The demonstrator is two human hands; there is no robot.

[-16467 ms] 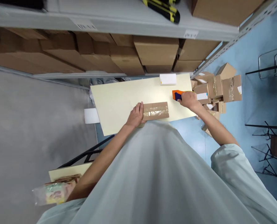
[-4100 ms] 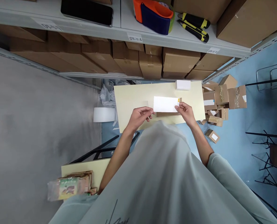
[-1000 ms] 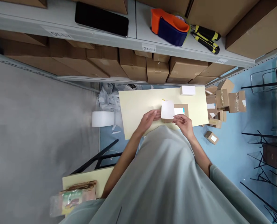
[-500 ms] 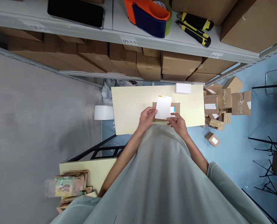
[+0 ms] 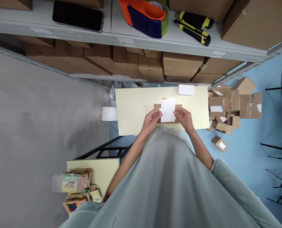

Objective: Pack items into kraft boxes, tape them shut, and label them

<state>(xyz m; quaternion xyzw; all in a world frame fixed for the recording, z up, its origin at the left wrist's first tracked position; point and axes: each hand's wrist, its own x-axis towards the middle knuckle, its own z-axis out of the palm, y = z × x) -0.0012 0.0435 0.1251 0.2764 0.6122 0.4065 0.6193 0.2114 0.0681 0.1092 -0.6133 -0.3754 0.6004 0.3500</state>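
Observation:
A white paper sheet point(image 5: 168, 110) with a small yellow mark at its top left lies over a flat brown cardboard box point(image 5: 158, 106). My left hand point(image 5: 151, 119) pinches the sheet's left edge between thumb and fingers. At the opposite edge, my right hand point(image 5: 184, 118) has its fingers closed on the sheet's right side. Whether the paper touches the cardboard I cannot tell. Under both is a pale yellow tabletop point(image 5: 133, 110). A stack of small white sheets or a white box point(image 5: 186, 90) sits at the table's back edge.
Above the table a grey shelf point(image 5: 141, 42) holds a phone point(image 5: 78, 15), an orange and blue tape dispenser point(image 5: 145, 19) and yellow-black cutters point(image 5: 194, 27). Cardboard boxes point(image 5: 231, 104) are heaped on the floor at right. A lower-left table carries packaged goods point(image 5: 78, 185).
The sheet has turned from a slight tilt to nearly straight. My right hand has moved up along its right edge. The blue-marked white label beside it is now out of sight.

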